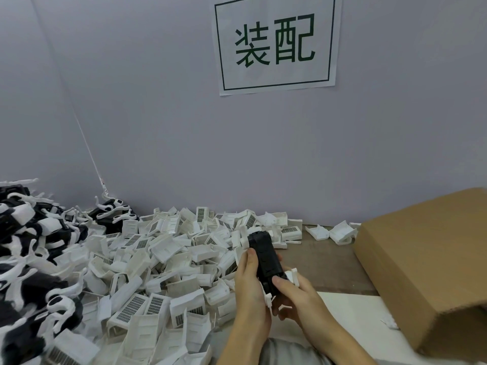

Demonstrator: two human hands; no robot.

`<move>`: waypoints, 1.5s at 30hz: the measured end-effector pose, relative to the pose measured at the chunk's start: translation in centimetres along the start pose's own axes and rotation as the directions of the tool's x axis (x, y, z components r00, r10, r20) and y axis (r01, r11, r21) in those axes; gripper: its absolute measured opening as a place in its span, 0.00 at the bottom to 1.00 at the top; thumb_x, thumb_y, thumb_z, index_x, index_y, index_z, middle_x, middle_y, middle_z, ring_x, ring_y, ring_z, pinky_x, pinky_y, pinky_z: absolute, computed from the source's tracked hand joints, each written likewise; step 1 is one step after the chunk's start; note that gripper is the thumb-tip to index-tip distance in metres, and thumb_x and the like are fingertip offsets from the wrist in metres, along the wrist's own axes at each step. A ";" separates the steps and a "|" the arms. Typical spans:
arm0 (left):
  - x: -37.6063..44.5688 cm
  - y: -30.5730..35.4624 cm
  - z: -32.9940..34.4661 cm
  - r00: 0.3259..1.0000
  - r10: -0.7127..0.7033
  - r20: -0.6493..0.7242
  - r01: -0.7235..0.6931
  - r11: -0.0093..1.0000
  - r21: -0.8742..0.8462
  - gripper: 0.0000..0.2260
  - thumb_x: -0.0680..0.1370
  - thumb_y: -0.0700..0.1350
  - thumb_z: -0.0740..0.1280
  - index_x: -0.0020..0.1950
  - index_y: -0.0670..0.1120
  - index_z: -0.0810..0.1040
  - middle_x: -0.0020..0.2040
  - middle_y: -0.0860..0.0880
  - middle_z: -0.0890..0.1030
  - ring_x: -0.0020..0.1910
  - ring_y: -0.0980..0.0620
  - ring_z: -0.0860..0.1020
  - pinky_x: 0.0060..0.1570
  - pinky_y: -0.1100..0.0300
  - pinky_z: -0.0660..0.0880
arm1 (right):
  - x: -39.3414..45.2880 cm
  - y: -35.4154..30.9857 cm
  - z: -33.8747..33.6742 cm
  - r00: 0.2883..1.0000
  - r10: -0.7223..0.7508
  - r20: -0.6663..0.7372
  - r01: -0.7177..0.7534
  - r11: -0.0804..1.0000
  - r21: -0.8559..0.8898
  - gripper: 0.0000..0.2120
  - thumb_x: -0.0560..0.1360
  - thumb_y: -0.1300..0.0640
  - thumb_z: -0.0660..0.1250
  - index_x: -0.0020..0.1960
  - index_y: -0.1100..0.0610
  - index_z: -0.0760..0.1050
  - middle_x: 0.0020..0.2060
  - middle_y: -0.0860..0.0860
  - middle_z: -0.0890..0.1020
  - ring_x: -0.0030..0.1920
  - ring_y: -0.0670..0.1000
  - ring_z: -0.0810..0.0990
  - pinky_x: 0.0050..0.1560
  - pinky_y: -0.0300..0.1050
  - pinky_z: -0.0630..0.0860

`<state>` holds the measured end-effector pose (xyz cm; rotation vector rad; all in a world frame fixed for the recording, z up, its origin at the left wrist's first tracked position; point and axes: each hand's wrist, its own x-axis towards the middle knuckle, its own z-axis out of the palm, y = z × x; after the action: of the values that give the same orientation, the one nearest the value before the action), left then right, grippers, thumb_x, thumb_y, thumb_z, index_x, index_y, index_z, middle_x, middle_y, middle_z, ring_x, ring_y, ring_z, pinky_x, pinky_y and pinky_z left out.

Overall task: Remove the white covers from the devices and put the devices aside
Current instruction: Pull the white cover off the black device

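We hold one black device [266, 255] between both hands, low in the middle of the view, above the front edge of the wooden table [324, 262]. Our left hand [251, 288] wraps its fingers along the device's left side, thumb lying up against the black body. Our right hand [295, 296] grips the near end, its thumb pressed on top of the black casing and its fingers curled underneath. A white cover [293, 276] shows at that near end, peeking out just beside the right thumb and below the device; we cannot tell whether it is attached or loose.

To the left of the hands spreads a large heap of white covers [158, 259], many showing a grid of small grey slots, too fine to read as text. Farther left, against the wall, lies a pile of devices [31, 246], black bodies mixed with white parts. Two more white covers [332, 231] sit apart on the bare table near the back wall, just left of a cardboard box [427, 262] that fills the right side.

On the pale wall above hangs a white paper sign [276, 43] with a dark green rectangular border and two large green Chinese characters, "装配". A white sheet [355, 314] lies on the table beneath our right forearm.
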<state>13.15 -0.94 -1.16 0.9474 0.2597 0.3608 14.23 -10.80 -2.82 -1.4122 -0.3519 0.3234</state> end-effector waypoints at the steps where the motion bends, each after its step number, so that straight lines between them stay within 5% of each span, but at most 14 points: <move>1: 0.0 -0.1 0.1 1.000 0.014 -0.002 -0.014 1.000 0.001 0.15 0.84 0.51 0.59 0.56 0.42 0.81 0.45 0.39 0.85 0.42 0.40 0.81 0.44 0.47 0.78 | 0.1 0.1 0.0 0.999 0.003 -0.035 -0.004 1.000 -0.022 0.09 0.74 0.51 0.69 0.50 0.56 0.79 0.32 0.51 0.81 0.31 0.52 0.78 0.33 0.44 0.70; 5: -0.1 -0.1 0.2 0.999 0.031 -0.018 -0.031 0.999 0.009 0.14 0.85 0.49 0.59 0.54 0.44 0.82 0.42 0.40 0.85 0.39 0.44 0.83 0.45 0.48 0.78 | 0.1 0.2 0.0 1.000 -0.008 -0.028 0.007 1.000 -0.028 0.04 0.80 0.61 0.65 0.50 0.60 0.77 0.31 0.50 0.79 0.29 0.51 0.73 0.32 0.43 0.69; 8: -0.1 -0.1 0.1 0.999 0.023 -0.038 -0.023 1.000 0.015 0.14 0.85 0.49 0.59 0.54 0.45 0.82 0.42 0.41 0.86 0.38 0.46 0.83 0.40 0.52 0.77 | 0.1 -0.2 0.2 1.000 -0.009 -0.023 0.009 1.000 -0.017 0.11 0.70 0.54 0.66 0.48 0.60 0.76 0.30 0.50 0.78 0.29 0.51 0.71 0.32 0.44 0.67; 15: 0.2 -0.2 0.1 0.998 0.029 -0.048 -0.027 0.999 0.037 0.14 0.85 0.49 0.59 0.55 0.42 0.81 0.41 0.41 0.85 0.38 0.44 0.82 0.49 0.46 0.76 | 0.2 0.3 -0.2 1.000 -0.022 0.020 0.022 1.000 -0.003 0.11 0.65 0.55 0.64 0.46 0.59 0.75 0.32 0.50 0.77 0.32 0.52 0.71 0.32 0.43 0.68; 20: 0.1 -0.2 0.1 0.999 0.028 -0.046 -0.026 0.998 0.050 0.13 0.85 0.50 0.59 0.53 0.45 0.81 0.41 0.42 0.85 0.38 0.45 0.82 0.38 0.54 0.76 | 0.2 0.4 -0.1 0.999 -0.048 -0.001 0.048 0.996 -0.068 0.15 0.69 0.54 0.64 0.51 0.62 0.75 0.30 0.48 0.76 0.31 0.50 0.71 0.33 0.42 0.70; 22: 0.1 -0.1 0.1 0.999 0.012 -0.042 -0.010 0.999 0.045 0.14 0.84 0.51 0.59 0.53 0.45 0.81 0.41 0.43 0.86 0.37 0.47 0.82 0.34 0.56 0.75 | 0.3 0.6 -0.2 0.998 -0.067 -0.005 0.067 0.995 -0.080 0.08 0.76 0.58 0.64 0.53 0.59 0.77 0.30 0.48 0.75 0.31 0.49 0.71 0.33 0.42 0.71; 28: 0.1 -0.3 0.0 0.999 0.022 -0.040 -0.021 0.999 0.035 0.14 0.84 0.50 0.60 0.54 0.45 0.82 0.45 0.40 0.85 0.43 0.43 0.81 0.44 0.50 0.76 | 0.1 0.2 0.2 0.997 -0.071 -0.003 0.071 0.997 0.023 0.07 0.75 0.54 0.68 0.53 0.53 0.80 0.33 0.50 0.78 0.31 0.50 0.72 0.33 0.44 0.68; 33: 0.1 -0.3 0.0 0.999 0.026 -0.044 -0.023 0.997 0.069 0.13 0.84 0.50 0.60 0.53 0.48 0.82 0.43 0.44 0.86 0.42 0.44 0.81 0.35 0.55 0.73 | 0.3 0.5 0.0 0.999 -0.046 -0.024 0.046 0.999 -0.013 0.09 0.80 0.63 0.63 0.54 0.54 0.79 0.33 0.50 0.77 0.31 0.50 0.71 0.32 0.44 0.68; 45: 0.5 -0.6 -0.1 0.999 0.024 -0.048 -0.022 0.998 0.052 0.13 0.84 0.50 0.60 0.53 0.45 0.82 0.43 0.42 0.85 0.42 0.42 0.80 0.39 0.52 0.74 | 0.3 0.5 -0.1 0.999 -0.042 0.024 0.042 0.999 0.008 0.16 0.66 0.54 0.64 0.53 0.54 0.79 0.31 0.48 0.76 0.31 0.50 0.70 0.33 0.43 0.69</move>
<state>13.64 -0.93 -1.72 0.9940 0.3043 0.4006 14.53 -10.66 -3.32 -1.3929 -0.3988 0.3071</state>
